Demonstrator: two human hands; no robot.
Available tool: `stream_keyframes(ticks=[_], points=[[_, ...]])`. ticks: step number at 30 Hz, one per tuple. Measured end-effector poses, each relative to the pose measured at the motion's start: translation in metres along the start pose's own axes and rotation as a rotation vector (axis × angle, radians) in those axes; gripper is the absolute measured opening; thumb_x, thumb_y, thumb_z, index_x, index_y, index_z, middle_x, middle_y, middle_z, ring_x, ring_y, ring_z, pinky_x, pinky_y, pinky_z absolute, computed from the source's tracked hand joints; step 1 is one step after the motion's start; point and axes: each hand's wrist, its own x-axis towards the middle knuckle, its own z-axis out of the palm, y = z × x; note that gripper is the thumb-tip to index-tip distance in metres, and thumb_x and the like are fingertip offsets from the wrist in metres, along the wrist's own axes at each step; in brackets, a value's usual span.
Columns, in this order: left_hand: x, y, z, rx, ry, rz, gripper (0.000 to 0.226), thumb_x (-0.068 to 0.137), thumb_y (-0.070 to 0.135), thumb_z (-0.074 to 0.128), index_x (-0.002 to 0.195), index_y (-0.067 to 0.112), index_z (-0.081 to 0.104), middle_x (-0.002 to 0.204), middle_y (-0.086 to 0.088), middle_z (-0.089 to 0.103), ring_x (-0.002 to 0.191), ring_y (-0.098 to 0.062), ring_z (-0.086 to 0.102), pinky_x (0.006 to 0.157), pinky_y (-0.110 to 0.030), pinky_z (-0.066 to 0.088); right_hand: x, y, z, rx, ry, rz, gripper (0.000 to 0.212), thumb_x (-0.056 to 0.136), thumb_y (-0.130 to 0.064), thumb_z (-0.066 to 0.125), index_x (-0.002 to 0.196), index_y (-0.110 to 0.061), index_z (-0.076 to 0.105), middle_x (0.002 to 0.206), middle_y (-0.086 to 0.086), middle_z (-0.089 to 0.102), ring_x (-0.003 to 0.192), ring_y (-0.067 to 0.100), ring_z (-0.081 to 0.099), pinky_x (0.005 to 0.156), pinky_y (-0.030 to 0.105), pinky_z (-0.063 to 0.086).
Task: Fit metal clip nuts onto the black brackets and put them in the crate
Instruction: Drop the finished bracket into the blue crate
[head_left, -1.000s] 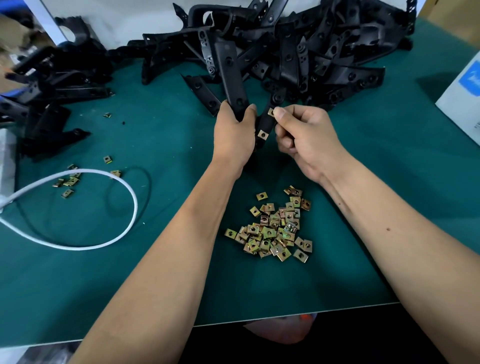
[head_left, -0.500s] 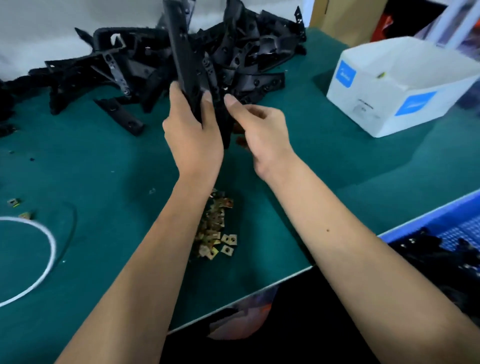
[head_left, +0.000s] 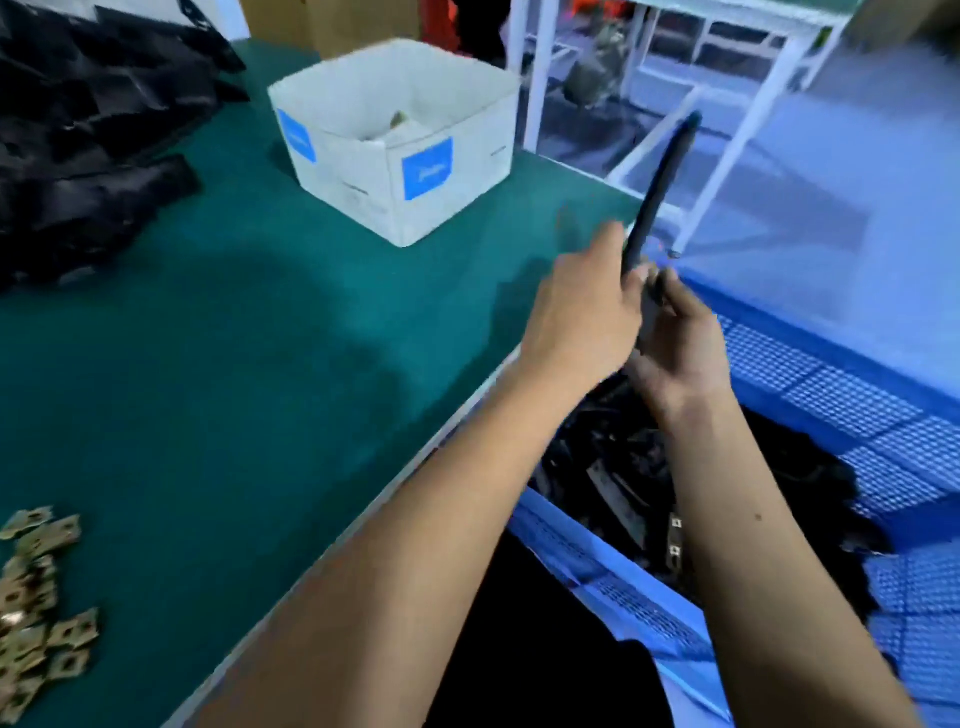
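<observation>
A long black bracket (head_left: 658, 193) stands nearly upright past the table's right edge, above the blue crate (head_left: 810, 384). My left hand (head_left: 579, 312) grips its lower part from the left, and my right hand (head_left: 678, 343) holds its bottom end from the right. The view is blurred, so any clip nut on this bracket is not visible. Several black brackets (head_left: 618, 467) lie inside the crate below my hands. A heap of brass-coloured clip nuts (head_left: 39, 608) sits at the lower left of the green table (head_left: 234, 364). The pile of loose black brackets (head_left: 88, 145) fills the upper left.
A white cardboard box (head_left: 400, 150) with blue labels stands at the back of the table, to the left of my hands. Beyond the table's right edge is a white metal frame (head_left: 727, 171) on a pale floor.
Both hands have carried the bracket from over the table's middle to the right, past the edge and above the blue crate. The view has swung right with them.
</observation>
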Motion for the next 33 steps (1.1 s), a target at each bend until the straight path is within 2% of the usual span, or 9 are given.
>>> stream_keyframes(ticks=[4, 7, 12, 15, 17, 20, 26, 31, 33], points=[[-0.028, -0.027, 0.077, 0.181, -0.348, -0.136, 0.025, 0.103, 0.035, 0.055, 0.105, 0.011, 0.051, 0.106, -0.020, 0.068, 0.105, -0.043, 0.061, 0.081, -0.048, 0.047, -0.009, 0.001, -0.102, -0.139, 0.421, 0.033, 0.014, 0.107, -0.013, 0.045, 0.108, -0.010, 0.059, 0.087, 0.007, 0.073, 0.078, 0.021, 0.072, 0.068, 0.033, 0.061], [-0.052, -0.053, 0.106, 0.328, -0.501, -0.166, 0.025, 0.103, 0.036, 0.056, 0.108, 0.013, 0.049, 0.110, -0.017, 0.065, 0.105, -0.042, 0.063, 0.072, -0.044, 0.044, -0.012, 0.014, -0.170, -0.546, 0.735, 0.091, 0.011, 0.103, -0.004, 0.053, 0.112, -0.005, 0.059, 0.095, 0.017, 0.070, 0.084, 0.030, 0.066, 0.070, 0.038, 0.056], [-0.063, -0.071, 0.110, 0.407, -0.580, -0.179, 0.025, 0.101, 0.034, 0.059, 0.114, 0.013, 0.056, 0.118, -0.013, 0.064, 0.107, -0.039, 0.063, 0.082, -0.044, 0.051, -0.011, 0.028, -0.220, -1.072, 0.834, 0.348, 0.019, 0.094, -0.016, 0.069, 0.104, -0.001, 0.068, 0.089, 0.019, 0.069, 0.076, 0.031, 0.065, 0.070, 0.043, 0.056], [-0.050, -0.063, 0.101, 0.392, -0.532, -0.121, 0.019, 0.100, 0.030, 0.059, 0.110, 0.014, 0.058, 0.115, -0.011, 0.065, 0.105, -0.037, 0.063, 0.085, -0.044, 0.054, -0.008, 0.023, -0.204, -1.228, 0.929, 0.233, 0.018, 0.090, -0.024, 0.067, 0.098, -0.008, 0.070, 0.084, 0.011, 0.069, 0.076, 0.030, 0.067, 0.056, 0.029, 0.046], [-0.036, -0.050, 0.093, 0.346, -0.453, -0.081, 0.014, 0.098, 0.027, 0.058, 0.107, 0.015, 0.058, 0.110, -0.009, 0.067, 0.104, -0.036, 0.063, 0.087, -0.046, 0.054, -0.003, 0.019, -0.181, -1.299, 0.939, 0.129, 0.017, 0.089, -0.023, 0.066, 0.100, -0.010, 0.070, 0.094, 0.012, 0.072, 0.093, 0.034, 0.070, 0.069, 0.034, 0.054], [-0.015, -0.027, 0.073, 0.222, -0.266, -0.032, 0.007, 0.096, 0.023, 0.061, 0.100, 0.019, 0.058, 0.103, -0.001, 0.070, 0.098, -0.029, 0.065, 0.083, -0.043, 0.055, 0.006, 0.010, -0.127, -1.405, 0.876, -0.122, 0.022, 0.093, -0.024, 0.065, 0.110, -0.013, 0.072, 0.108, 0.011, 0.075, 0.108, 0.033, 0.068, 0.092, 0.035, 0.051], [0.013, -0.013, -0.011, -0.058, 0.139, 0.061, 0.005, 0.089, 0.012, 0.063, 0.093, 0.015, 0.062, 0.087, 0.006, 0.070, 0.078, -0.019, 0.066, 0.075, -0.040, 0.056, 0.005, 0.013, 0.013, -1.391, 0.466, -0.772, 0.013, 0.096, -0.023, 0.061, 0.096, -0.013, 0.069, 0.079, 0.003, 0.072, 0.070, 0.022, 0.062, 0.067, 0.031, 0.041], [-0.006, -0.047, -0.121, -0.055, 0.479, -0.024, 0.007, 0.083, 0.012, 0.063, 0.086, 0.018, 0.062, 0.079, 0.015, 0.066, 0.078, -0.006, 0.064, 0.077, -0.034, 0.054, -0.008, 0.082, 0.135, -1.375, -0.025, -0.777, 0.028, 0.097, -0.020, 0.058, 0.072, -0.026, 0.047, 0.055, -0.011, 0.045, 0.053, 0.011, 0.038, 0.051, 0.026, 0.026], [-0.025, -0.069, -0.170, 0.013, 0.612, -0.083, 0.009, 0.082, 0.014, 0.065, 0.084, 0.021, 0.060, 0.077, 0.016, 0.064, 0.080, -0.003, 0.063, 0.079, -0.030, 0.051, -0.017, 0.124, 0.174, -1.324, -0.205, -0.647, 0.028, 0.097, -0.017, 0.055, 0.070, -0.023, 0.050, 0.057, -0.007, 0.050, 0.053, 0.006, 0.039, 0.051, 0.025, 0.031]])
